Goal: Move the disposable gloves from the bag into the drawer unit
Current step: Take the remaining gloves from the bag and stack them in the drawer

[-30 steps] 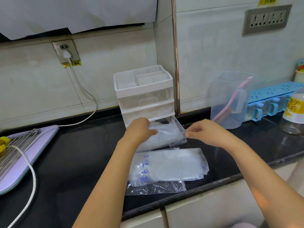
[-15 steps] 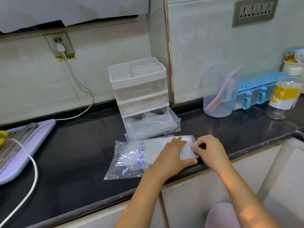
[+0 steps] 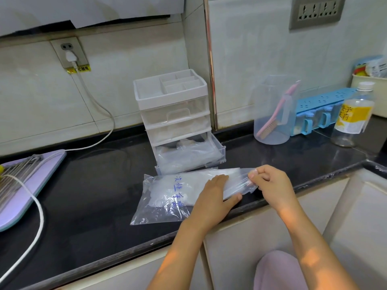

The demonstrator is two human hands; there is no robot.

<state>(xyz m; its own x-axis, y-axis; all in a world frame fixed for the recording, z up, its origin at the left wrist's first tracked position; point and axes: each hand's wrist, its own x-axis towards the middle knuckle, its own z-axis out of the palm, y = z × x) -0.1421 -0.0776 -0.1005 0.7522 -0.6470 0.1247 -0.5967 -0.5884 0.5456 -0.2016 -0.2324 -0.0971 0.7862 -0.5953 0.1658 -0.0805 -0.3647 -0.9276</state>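
Observation:
A clear zip bag point(image 3: 167, 195) with blue writing lies flat on the black counter, with translucent disposable gloves inside it. My left hand point(image 3: 215, 195) presses flat on the bag's right half. My right hand point(image 3: 270, 185) pinches the bag's right end and lifts it a little. Just behind the bag stands a white and clear drawer unit point(image 3: 173, 114). Its bottom drawer point(image 3: 217, 149) is pulled out and holds a heap of clear gloves point(image 3: 186, 155). The two upper drawers are pushed in.
A white cable point(image 3: 98, 114) runs from a wall socket to a purple board point(image 3: 31, 181) at the left. At the right stand a clear jug with a pink brush point(image 3: 272, 114), a blue box point(image 3: 326, 109) and a bottle point(image 3: 354, 120). The counter edge point(image 3: 314, 183) is just below my hands.
Both hands left the open drawer, where they were at the gloves, and came down to the bag. My left hand now presses on it and my right hand has raised its right end.

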